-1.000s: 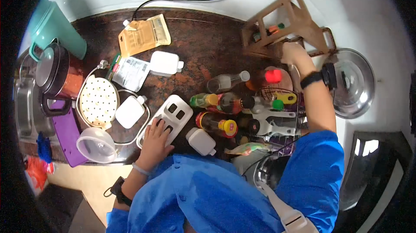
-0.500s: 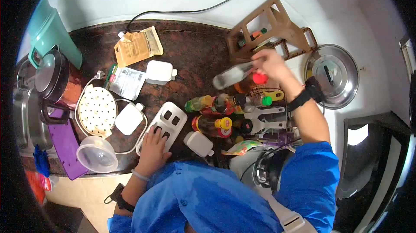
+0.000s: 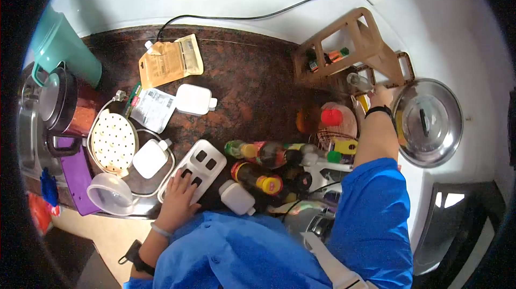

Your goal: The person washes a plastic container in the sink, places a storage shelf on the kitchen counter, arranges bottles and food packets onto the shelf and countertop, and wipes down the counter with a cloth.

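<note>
My right hand (image 3: 381, 97) reaches to the far right, at the foot of the brown plastic rack (image 3: 317, 71). Its fingers close around one end of a clear bottle (image 3: 359, 81), partly hidden and small in view. My left hand (image 3: 180, 195) lies with fingers spread on a white holder with square openings (image 3: 211, 156). Beside that holder is a white lidded container (image 3: 237, 197). Between my hands lie several sauce bottles, among them a dark one with a yellow cap (image 3: 252, 177) and one with a green cap (image 3: 321, 157). A red-capped bottle (image 3: 331, 117) stands nearer my right hand.
A steel pot lid (image 3: 429, 122) leans at the right wall. Left are a cream perforated plate (image 3: 114, 143), a clear plastic bowl (image 3: 110, 194), a purple board (image 3: 78, 179) and a teal jug (image 3: 67, 47). A tan pouch (image 3: 166, 66) lies behind; a black cord (image 3: 258, 17) runs to the socket.
My right hand has carried the clear bottle rightward, from over the counter to the foot of the brown rack. My left hand stays on the white holder. The view has shifted slightly.
</note>
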Available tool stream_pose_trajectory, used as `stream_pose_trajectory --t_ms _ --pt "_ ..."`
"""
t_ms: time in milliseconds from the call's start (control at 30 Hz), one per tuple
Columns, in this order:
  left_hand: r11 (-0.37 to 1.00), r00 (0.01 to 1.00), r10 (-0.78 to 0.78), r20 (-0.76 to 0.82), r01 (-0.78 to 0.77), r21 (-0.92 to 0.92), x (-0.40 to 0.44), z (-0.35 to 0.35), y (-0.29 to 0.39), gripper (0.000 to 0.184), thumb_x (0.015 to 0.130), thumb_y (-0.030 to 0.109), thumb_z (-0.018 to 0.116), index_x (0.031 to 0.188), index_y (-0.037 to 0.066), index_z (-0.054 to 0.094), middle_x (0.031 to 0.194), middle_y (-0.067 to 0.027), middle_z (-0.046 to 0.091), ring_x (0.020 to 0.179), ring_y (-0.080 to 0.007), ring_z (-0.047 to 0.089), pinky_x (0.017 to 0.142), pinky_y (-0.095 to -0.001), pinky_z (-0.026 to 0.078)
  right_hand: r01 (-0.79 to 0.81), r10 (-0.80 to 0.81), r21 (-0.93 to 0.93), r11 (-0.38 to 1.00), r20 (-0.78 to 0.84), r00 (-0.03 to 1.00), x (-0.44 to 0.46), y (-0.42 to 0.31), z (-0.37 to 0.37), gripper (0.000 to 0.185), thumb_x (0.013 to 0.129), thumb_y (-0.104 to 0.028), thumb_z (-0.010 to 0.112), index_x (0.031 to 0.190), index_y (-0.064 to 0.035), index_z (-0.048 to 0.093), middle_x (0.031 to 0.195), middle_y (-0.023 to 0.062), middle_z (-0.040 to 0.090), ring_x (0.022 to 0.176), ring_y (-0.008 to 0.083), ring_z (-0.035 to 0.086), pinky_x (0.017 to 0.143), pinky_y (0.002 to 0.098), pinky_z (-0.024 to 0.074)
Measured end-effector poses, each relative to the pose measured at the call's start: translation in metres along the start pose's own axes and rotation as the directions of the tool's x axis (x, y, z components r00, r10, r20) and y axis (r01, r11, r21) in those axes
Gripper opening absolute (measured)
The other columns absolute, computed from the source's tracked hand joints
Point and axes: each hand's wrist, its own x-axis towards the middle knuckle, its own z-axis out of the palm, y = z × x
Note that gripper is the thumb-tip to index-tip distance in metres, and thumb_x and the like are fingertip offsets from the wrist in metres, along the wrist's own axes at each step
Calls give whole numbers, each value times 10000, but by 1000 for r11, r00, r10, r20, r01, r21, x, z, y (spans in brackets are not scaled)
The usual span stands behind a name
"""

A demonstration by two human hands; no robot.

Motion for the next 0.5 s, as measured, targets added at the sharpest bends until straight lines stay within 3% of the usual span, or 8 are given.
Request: stream_pose_trajectory --t_ms 133,267,333,400,467,500 --pt "997 995 -80 66 80 10 6 -7 10 631 682 266 775 1234 51 558 1428 -171 384 1414 -375 178 1137 -527 176 200 -199 -367 909 39 979 19 10 30 305 770 -290 722 974 -67 682 944 179 668 886 343 635 768 404 519" --pt "991 985 -128 117 131 -12 9 -8 16 630 669 256 780 1228 62 564 1439 -165 381 1419 -376 163 1143 -535 154 181 -153 -375 909 101 983 70 39 79 332 778 -345 718 1012 -111 696 935 177 679 890 341 648 769 409 516" --pt "987 982 -157 107 160 -11 10 -9 20 634 662 252 783 1227 65 564 1437 -162 387 1419 -380 163 1137 -550 156 311 -306 -417 854 82 949 82 44 87 343 807 -362 691 1035 -106 690 962 171 675 876 321 649 747 404 518" --pt "984 978 -178 109 180 -3 12 -7 20 640 653 248 787 1224 65 565 1442 -160 380 1417 -385 166 1130 -566 157 353 -338 -442 825 115 934 101 49 99 334 819 -349 675 1025 -86 683 990 173 666 862 316 648 729 405 516" --pt "983 971 -183 151 183 15 13 -11 22 643 646 241 792 1222 65 566 1450 -159 368 1417 -392 162 1128 -571 158 393 -427 -440 808 23 904 110 52 109 307 815 -333 680 979 -74 684 994 169 661 853 318 646 724 406 514" --pt "982 970 -188 157 188 15 13 -11 22 643 646 241 792 1222 65 566 1450 -159 368 1417 -392 162 1128 -571 158 418 -402 -426 802 132 906 121 53 107 318 830 -301 661 1057 -79 665 1021 181 656 924 349 623 753 406 510"
